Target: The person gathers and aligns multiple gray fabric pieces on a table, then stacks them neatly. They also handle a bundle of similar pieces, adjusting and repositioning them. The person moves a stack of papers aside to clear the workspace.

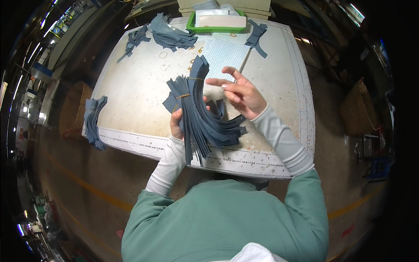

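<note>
Above the front part of the table, a bundle of dark blue fabric-like strips (pixel 205 120) is gripped by my left hand (pixel 176 124). Its thumb lies at the bundle's left side, and the other fingertips show behind the strips. Tan rubber bands (pixel 183 96) go round the bundle near its upper end. Just right of that end is my right hand (pixel 245 94), with fingers apart and the index finger pointing at the upper band. Whether that fingertip touches the band I cannot tell.
More blue strip bundles lie at the far left (pixel 168 35), far right (pixel 256 37) and left edge (pixel 94 122) of the white table (pixel 135 94). A green tray (pixel 216 30) holding papers stands at the back, with a printed sheet (pixel 227 54) before it. Woven baskets (pixel 360 107) flank the table.
</note>
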The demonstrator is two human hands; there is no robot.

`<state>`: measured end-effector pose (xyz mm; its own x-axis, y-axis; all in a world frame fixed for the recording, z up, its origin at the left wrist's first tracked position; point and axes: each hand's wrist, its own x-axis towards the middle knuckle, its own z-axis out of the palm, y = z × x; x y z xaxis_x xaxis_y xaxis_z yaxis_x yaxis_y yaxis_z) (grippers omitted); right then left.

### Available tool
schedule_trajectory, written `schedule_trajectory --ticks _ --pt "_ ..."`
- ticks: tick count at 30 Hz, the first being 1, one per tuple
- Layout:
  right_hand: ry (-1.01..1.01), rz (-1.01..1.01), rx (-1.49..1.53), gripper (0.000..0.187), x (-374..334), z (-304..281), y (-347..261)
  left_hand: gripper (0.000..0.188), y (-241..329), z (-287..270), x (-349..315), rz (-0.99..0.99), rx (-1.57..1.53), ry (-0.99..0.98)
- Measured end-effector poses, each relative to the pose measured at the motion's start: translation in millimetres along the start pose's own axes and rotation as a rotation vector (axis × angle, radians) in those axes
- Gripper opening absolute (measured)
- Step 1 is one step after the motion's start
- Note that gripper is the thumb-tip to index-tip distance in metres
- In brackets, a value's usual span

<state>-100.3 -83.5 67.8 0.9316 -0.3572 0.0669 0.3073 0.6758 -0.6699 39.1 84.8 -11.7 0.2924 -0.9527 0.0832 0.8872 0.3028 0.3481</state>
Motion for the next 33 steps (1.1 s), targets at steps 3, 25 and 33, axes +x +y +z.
schedule_trajectory --ticks 3,25,33 --pt "0.085 -0.052 -0.161 0.029 -7 -11 -10 0.09 2 -8 -2 0.014 -0.037 -0.06" --pt "0.275 -0.363 -1.838 0.011 203 -99 53 0.048 23 -34 13 -0.23 -0.676 -0.622" --pt "0.226 -0.487 -1.335 0.008 156 -63 36 0.071 19 -14 -6 -0.027 -0.643 -0.334"
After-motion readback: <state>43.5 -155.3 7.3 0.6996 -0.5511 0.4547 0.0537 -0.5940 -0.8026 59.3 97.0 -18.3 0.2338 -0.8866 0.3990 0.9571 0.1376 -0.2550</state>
